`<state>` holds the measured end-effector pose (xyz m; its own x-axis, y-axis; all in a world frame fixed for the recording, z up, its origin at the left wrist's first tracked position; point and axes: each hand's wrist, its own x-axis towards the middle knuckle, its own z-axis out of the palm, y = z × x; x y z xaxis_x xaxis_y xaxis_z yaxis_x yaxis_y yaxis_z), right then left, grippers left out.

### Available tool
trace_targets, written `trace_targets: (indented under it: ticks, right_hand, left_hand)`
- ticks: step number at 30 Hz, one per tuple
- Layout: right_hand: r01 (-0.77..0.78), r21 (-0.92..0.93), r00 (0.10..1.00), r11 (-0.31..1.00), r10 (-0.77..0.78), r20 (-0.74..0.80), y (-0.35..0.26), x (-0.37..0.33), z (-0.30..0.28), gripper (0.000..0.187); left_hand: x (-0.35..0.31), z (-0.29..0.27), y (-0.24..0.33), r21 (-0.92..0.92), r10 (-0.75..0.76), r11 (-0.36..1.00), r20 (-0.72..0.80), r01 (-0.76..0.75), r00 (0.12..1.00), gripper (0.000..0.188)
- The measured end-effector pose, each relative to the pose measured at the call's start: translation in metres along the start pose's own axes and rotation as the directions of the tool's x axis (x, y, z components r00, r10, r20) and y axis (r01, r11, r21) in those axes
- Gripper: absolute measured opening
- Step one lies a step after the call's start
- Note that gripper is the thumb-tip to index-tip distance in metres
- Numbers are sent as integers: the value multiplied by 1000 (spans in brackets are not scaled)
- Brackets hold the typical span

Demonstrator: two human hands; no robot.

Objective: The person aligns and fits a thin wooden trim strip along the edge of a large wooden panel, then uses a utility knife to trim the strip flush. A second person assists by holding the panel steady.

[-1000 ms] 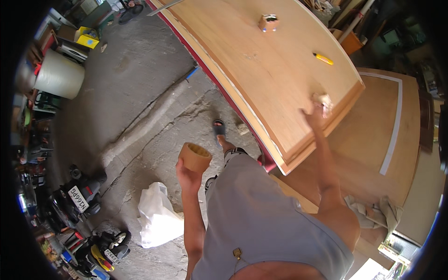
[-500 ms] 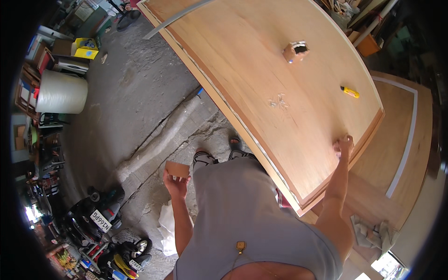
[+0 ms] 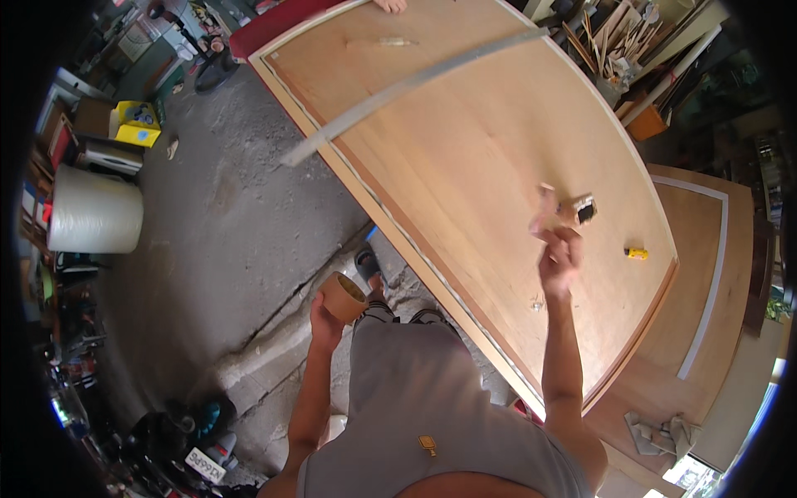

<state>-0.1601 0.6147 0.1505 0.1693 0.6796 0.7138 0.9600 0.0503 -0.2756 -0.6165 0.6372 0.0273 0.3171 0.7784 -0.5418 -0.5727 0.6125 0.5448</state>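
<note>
While the right hand (image 3: 559, 264) is over the wooden panel (image 3: 448, 149) with a pale, blurred crumpled piece (image 3: 543, 216), a light pinch and short, level strokes should serve best — a wide sweep could knock the small box (image 3: 584, 206) just beyond or the yellow cutter (image 3: 636, 254). Its fingers look bent and nearly closed on that piece, though blur hides the exact grip; the left hand (image 3: 324, 322), off the panel's edge, curls partly open around the brown tape roll (image 3: 344, 300), held tilted.
</note>
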Motion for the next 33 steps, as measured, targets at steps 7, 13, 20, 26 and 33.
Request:
trace_targets:
  ticks: [7,13,20,26,33]
  right_hand:
    - [-147,171,900,974,60,432,-79,88,110,43]
    - [-345,615,751,709,-185,634,-206,81,117,54]
    - [-503,374,756,779,187,627,-211,54,113,37]
    - [-621,309,756,720,447,478,-173,35,97,37]
    - [-739,256,672,623,655,347,-168,18,67,37]
  left_hand:
    - [76,31,118,105,31,993,140,-46,990,63]
    - [104,107,122,107,-178,983,301,152,937,60]
    - [209,70,112,891,31,352,295,-287,955,66]
    - [255,76,226,815,311,-533,438,-226,844,102]
    - [292,83,236,811,99,-522,365,-264,926,92]
